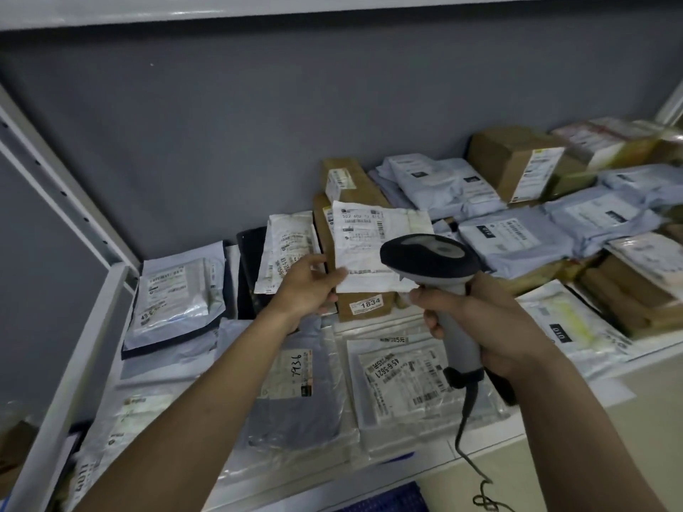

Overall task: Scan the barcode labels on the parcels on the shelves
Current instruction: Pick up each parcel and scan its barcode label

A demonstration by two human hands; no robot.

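My left hand (308,286) pinches the lower left edge of a white flat parcel (366,236) and holds it tilted up, with its barcode label facing me. My right hand (480,319) grips the grey handle of a barcode scanner (430,262). The scanner's dark head sits just in front of the parcel's lower right corner and covers part of it. Under the lifted parcel stands a brown box labelled 1834 (367,304). Several more labelled parcels lie flat on the shelf (462,441) below my arms.
Pale blue mailers (513,242) and brown cartons (517,160) crowd the shelf's right side. A silver pouch on a dark bag (177,290) lies at the left by the white shelf upright (63,382). A grey wall stands behind. The scanner's coiled cable (465,419) hangs over the shelf's front edge.
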